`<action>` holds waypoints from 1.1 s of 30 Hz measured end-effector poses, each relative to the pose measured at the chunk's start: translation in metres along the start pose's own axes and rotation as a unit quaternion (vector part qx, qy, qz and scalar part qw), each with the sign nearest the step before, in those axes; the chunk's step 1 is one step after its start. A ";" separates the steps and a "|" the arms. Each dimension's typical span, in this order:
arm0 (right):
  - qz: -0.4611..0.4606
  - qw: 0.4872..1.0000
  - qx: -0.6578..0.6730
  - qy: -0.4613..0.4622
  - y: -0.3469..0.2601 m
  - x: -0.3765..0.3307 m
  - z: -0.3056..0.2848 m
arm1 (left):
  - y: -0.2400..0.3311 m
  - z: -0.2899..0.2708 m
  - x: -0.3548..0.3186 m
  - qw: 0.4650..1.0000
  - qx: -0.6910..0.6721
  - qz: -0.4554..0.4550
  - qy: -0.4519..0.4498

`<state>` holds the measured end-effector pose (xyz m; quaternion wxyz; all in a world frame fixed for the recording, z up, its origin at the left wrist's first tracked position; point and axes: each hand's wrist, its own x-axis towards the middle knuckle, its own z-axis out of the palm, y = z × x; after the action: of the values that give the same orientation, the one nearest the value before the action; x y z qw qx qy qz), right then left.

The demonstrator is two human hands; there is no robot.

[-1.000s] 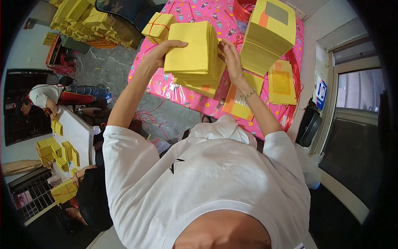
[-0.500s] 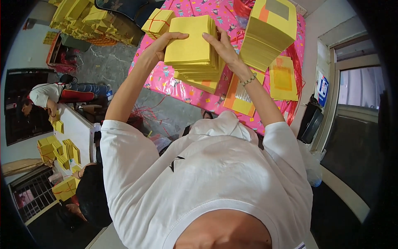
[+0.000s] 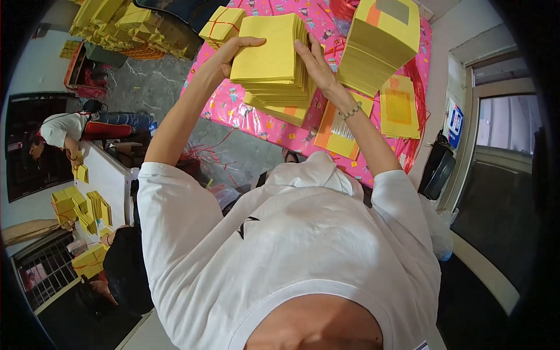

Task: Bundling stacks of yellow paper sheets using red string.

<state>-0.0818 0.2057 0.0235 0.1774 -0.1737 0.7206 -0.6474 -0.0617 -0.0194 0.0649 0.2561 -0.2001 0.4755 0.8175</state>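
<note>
A thick stack of yellow paper sheets (image 3: 265, 49) stands near the edge of the pink table, its layers slightly uneven. My left hand (image 3: 236, 53) grips the left side of the upper sheets, thumb lying on top. At the right side, my right hand (image 3: 317, 63) presses its fingers against the stack's edge, with the thumb at the top corner. The undersides of the fingers on my left hand are hidden by the paper. Below, the lower part of the stack (image 3: 277, 108) rests on the tablecloth.
A taller yellow paper pile (image 3: 373, 52) stands to the right, beside flat yellow sheets (image 3: 399, 111) and red strings (image 3: 417, 87). A tied yellow bundle (image 3: 221, 26) lies behind my left hand. People at a white table (image 3: 111, 175) handle yellow bundles at the left.
Both hands and the upper sheets have shifted slightly away from me. My hands keep their places on either side of the stack.
</note>
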 end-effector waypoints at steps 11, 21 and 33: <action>-0.060 0.998 0.018 0.000 0.001 0.008 0.005 | -0.001 0.006 -0.007 1.000 -0.012 -0.002 0.000; -0.041 0.996 0.066 -0.031 -0.007 0.004 0.003 | -0.002 0.001 -0.005 1.000 -0.011 -0.011 -0.001; 0.009 0.998 0.061 -0.004 0.006 0.012 0.005 | 0.003 0.023 -0.017 0.987 0.147 0.010 0.056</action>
<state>-0.0904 0.1963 0.0167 0.1964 -0.1581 0.6807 -0.6878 -0.0524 -0.0043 0.0874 0.2474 -0.2004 0.6064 0.7286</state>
